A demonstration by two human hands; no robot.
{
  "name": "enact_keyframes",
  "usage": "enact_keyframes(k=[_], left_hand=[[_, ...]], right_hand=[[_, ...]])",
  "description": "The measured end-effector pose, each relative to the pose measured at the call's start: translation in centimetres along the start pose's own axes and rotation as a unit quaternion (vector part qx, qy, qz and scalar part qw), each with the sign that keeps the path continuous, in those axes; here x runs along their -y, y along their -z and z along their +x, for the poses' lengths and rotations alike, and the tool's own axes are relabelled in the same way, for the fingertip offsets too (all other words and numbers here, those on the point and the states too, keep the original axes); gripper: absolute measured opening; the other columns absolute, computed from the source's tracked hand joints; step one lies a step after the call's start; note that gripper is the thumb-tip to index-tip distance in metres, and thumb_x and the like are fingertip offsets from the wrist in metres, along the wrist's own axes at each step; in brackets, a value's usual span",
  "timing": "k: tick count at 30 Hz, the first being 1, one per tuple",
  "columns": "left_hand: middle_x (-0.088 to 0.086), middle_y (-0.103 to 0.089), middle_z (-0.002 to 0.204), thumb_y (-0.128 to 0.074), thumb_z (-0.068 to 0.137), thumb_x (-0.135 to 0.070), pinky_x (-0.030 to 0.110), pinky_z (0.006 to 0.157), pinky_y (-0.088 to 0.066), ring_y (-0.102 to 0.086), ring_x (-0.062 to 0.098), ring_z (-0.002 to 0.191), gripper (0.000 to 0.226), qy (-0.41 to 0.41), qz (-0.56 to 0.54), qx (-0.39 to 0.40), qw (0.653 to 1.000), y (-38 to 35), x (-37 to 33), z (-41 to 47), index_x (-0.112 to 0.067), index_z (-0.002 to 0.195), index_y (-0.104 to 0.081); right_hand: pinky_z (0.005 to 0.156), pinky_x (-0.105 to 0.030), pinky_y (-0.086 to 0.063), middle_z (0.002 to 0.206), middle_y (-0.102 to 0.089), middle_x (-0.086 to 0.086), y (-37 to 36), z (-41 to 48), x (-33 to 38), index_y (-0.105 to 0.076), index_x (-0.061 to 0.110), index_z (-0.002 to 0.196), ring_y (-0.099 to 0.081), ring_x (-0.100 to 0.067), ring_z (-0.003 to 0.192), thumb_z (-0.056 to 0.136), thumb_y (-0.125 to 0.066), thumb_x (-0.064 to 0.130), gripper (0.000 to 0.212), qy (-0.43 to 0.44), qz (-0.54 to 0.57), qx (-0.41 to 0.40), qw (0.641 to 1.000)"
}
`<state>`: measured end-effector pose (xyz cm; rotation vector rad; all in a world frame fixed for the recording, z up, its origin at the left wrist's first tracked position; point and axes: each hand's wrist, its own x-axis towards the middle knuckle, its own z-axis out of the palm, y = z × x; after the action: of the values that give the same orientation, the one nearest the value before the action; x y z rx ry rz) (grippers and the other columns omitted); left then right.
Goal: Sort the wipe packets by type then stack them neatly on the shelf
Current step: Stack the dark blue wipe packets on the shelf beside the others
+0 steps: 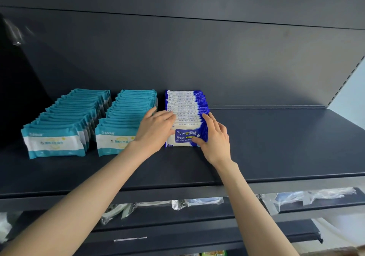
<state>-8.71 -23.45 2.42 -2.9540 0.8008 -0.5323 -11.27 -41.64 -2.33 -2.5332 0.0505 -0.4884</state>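
I see both of the person's bare arms reaching up from the bottom of the frame to the middle. There a row of blue-and-white plastic alcohol wipe packets stands on edge, front to back, on the dark matte metal shelf. The row runs back towards the dark back panel.

The left hand lies flat against the row's left side, its fingers fairly straight and reaching over the packets' top edges. The right hand presses on the row's right side, fingers extended along the packet ends. Its thumb rests on the lower right of the front packet, the one printed "75%" and "Alcohol Wipes". The row sits squeezed between the two palms.

Just beside the left hand, left of centre, stands a second row of teal-and-white wipe packets; the left wrist covers part of its front packet. A third row of the same teal-and-white packets stands further left, a little apart.

Along the bottom of the frame, clear plastic bags lie on a lower shelf. I cannot tell what they hold.
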Motion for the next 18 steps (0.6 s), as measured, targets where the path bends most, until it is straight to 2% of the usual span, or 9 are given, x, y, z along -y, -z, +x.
enact_keyframes(k=[7,13,18], left_hand=[[-0.002,-0.037,0.149,-0.048,0.097,-0.033,0.033,0.116,-0.006,-0.030,0.014,0.139,0.049,-0.007,-0.001,0.010,1.000,0.5,-0.3,-0.2,-0.015,0.142,-0.039],[0.001,-0.032,0.152,-0.044,0.098,-0.030,0.034,0.117,-0.005,-0.026,0.017,0.140,0.050,-0.016,-0.021,0.020,0.999,0.9,-0.3,-0.7,-0.013,0.144,-0.035],[0.003,-0.028,0.153,-0.045,0.097,-0.033,0.036,0.115,-0.015,-0.023,0.021,0.140,0.050,-0.012,-0.051,0.045,0.998,1.6,-0.4,-0.7,-0.014,0.142,-0.038]], right_hand=[[0.110,-0.044,-0.026,0.157,-0.020,0.006,0.4,-0.2,0.2,-0.025,0.024,0.147,-0.023,-0.024,0.139,0.084,-0.069,0.037,0.078,-0.006,-0.015,-0.001,1.000],[0.111,-0.043,-0.026,0.155,-0.024,-0.001,0.9,-0.8,0.7,-0.025,0.022,0.148,-0.023,-0.025,0.138,0.085,-0.068,0.038,0.078,-0.013,-0.049,0.005,0.999],[0.110,-0.040,-0.027,0.155,-0.025,-0.005,2.4,-1.3,1.2,-0.031,0.020,0.146,-0.024,-0.027,0.138,0.088,-0.065,0.033,0.068,-0.027,-0.034,0.009,0.999]])
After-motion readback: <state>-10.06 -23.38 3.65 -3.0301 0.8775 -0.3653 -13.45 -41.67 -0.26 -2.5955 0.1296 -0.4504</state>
